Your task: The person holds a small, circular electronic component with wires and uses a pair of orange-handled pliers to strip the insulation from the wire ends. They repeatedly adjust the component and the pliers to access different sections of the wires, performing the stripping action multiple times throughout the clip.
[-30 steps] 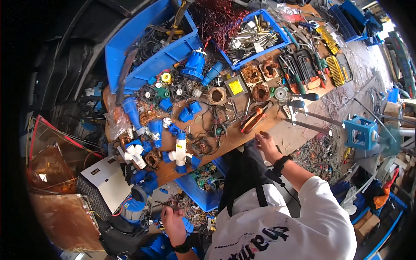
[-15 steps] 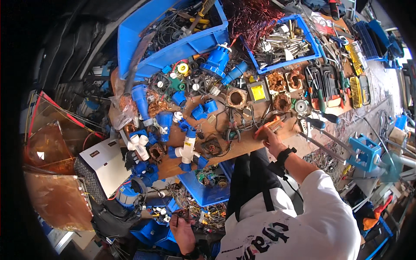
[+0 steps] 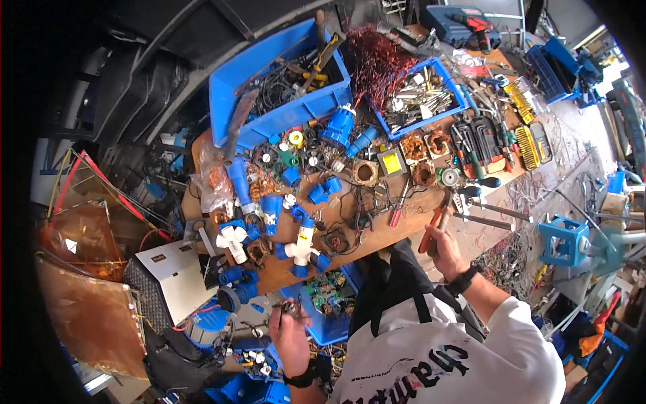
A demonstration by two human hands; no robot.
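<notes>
My right hand [image 3: 441, 246] grips orange-handled pliers [image 3: 439, 219] by the near edge of the wooden workbench [image 3: 387, 225]. A red-handled screwdriver [image 3: 398, 210] lies just left of them. Lower in the picture, my left hand [image 3: 291, 340] has its fingers closed round a small dark metal part [image 3: 292, 308], too blurred to name exactly, over the bench's lower side. Near it are white-and-blue plastic pipe fittings [image 3: 301, 250] and a blue bin of circuit boards [image 3: 311, 303]. Rusty square motor parts [image 3: 424, 174] lie farther back.
Blue crates [image 3: 232, 121] of cables and metal pieces [image 3: 420, 94], tool sets [image 3: 528, 148], red wire [image 3: 373, 67] and a drill [image 3: 480, 30] crowd the back. A blue stool-like frame [image 3: 564, 244] stands right, a white panel [image 3: 171, 276] left, tangled wire scrap [image 3: 505, 259] below the bench.
My right hand has taken hold of the orange pliers and moved them from their resting place. My left hand has risen toward the bench with the dark part. The view has shifted slightly.
</notes>
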